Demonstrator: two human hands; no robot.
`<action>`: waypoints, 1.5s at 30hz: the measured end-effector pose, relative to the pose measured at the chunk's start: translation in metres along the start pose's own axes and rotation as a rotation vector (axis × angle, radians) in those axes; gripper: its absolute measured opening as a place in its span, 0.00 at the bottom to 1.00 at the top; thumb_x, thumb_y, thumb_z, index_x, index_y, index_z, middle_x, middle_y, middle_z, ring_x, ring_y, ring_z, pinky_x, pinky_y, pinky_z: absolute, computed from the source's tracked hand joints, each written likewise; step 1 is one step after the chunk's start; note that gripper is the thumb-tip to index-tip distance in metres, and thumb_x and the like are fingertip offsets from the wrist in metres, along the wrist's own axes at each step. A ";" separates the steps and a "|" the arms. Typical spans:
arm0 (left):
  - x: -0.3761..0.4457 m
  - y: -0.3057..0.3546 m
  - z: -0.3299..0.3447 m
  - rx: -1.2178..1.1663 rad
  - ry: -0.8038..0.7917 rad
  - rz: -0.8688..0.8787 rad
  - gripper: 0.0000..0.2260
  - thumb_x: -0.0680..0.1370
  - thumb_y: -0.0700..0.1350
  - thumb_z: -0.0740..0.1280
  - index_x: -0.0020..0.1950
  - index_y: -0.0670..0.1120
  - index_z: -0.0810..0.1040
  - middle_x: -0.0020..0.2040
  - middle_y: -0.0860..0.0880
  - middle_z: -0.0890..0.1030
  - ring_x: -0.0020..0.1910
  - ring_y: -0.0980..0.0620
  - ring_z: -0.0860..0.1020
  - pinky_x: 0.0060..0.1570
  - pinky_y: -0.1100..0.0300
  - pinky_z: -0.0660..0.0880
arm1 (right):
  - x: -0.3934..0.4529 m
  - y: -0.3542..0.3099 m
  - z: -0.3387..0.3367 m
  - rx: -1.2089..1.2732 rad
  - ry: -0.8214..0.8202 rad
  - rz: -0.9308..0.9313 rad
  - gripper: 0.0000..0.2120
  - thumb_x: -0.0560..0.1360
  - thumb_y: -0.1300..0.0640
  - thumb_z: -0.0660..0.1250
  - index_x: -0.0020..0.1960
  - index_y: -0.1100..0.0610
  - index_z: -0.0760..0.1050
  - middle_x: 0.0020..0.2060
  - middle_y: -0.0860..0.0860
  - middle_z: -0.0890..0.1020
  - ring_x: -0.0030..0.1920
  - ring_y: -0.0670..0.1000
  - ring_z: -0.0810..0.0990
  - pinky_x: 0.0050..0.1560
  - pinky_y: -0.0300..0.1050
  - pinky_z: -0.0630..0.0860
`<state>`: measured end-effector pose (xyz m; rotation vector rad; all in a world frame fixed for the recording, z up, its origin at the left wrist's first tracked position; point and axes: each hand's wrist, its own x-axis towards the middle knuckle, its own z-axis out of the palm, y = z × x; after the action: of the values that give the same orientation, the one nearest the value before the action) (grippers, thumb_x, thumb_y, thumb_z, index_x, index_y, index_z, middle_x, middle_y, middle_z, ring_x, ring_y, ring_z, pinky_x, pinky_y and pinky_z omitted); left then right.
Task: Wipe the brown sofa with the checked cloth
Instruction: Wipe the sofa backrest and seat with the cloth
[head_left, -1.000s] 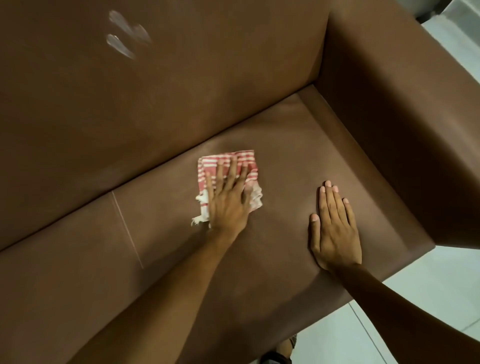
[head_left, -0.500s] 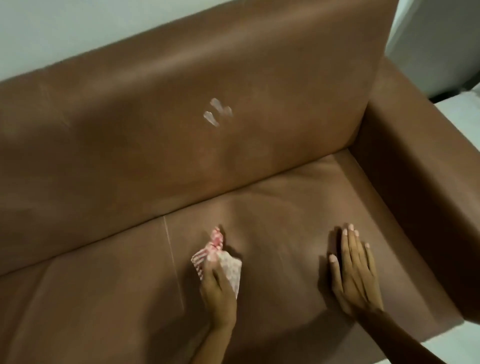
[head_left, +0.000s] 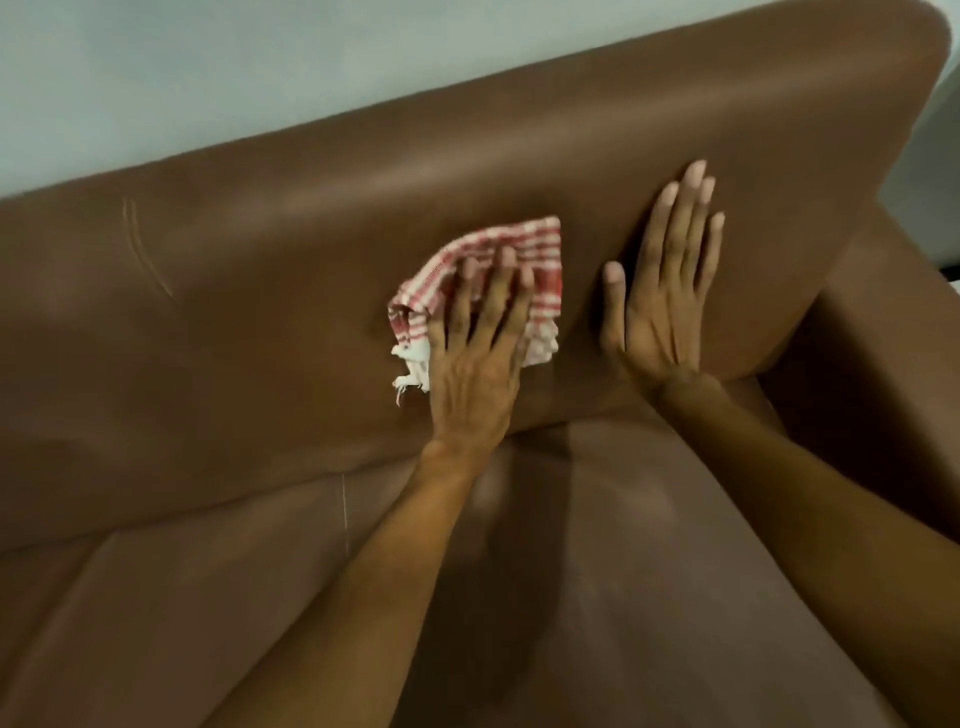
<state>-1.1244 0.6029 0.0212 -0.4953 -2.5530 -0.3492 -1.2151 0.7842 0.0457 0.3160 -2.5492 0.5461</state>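
The brown sofa (head_left: 234, 291) fills the view, its backrest across the middle and its seat below. A red-and-white checked cloth (head_left: 524, 249) lies crumpled against the backrest. My left hand (head_left: 478, 353) presses flat on the cloth with fingers spread, covering its lower right part. My right hand (head_left: 662, 291) rests flat on the backrest just right of the cloth, fingers together, holding nothing.
A pale wall (head_left: 260, 73) rises behind the backrest. The sofa's right armrest (head_left: 878, 364) stands at the right edge. A light scratch (head_left: 143, 249) marks the backrest at the left, and a seam (head_left: 344, 514) runs down the seat cushion.
Both hands have risen from the seat cushion to the backrest. The cloth went up with my left hand and now covers the spot where white smears showed before.
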 end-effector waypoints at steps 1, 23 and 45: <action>-0.009 -0.008 0.010 0.081 -0.007 0.107 0.23 0.85 0.44 0.63 0.82 0.49 0.69 0.83 0.48 0.69 0.84 0.43 0.57 0.81 0.46 0.55 | -0.036 0.002 0.000 -0.107 0.245 0.149 0.35 0.90 0.44 0.47 0.85 0.69 0.50 0.84 0.72 0.55 0.88 0.46 0.30 0.90 0.54 0.36; -0.029 -0.050 0.009 0.089 -0.110 0.422 0.30 0.79 0.35 0.67 0.81 0.48 0.71 0.81 0.51 0.72 0.70 0.47 0.82 0.65 0.50 0.73 | -0.071 0.039 0.022 -0.232 0.395 0.130 0.37 0.89 0.43 0.44 0.88 0.66 0.42 0.83 0.70 0.55 0.89 0.48 0.32 0.90 0.53 0.36; -0.129 -0.056 -0.183 -1.024 -0.515 -0.514 0.11 0.88 0.40 0.61 0.67 0.40 0.80 0.52 0.55 0.83 0.53 0.60 0.82 0.57 0.63 0.79 | -0.161 -0.153 -0.082 0.322 -0.597 -0.288 0.34 0.74 0.45 0.73 0.78 0.51 0.77 0.66 0.48 0.88 0.62 0.50 0.87 0.67 0.43 0.79</action>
<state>-0.9640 0.4547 0.0977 -0.2600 -2.7778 -1.9749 -0.9948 0.7022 0.0746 1.0847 -2.8813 0.8487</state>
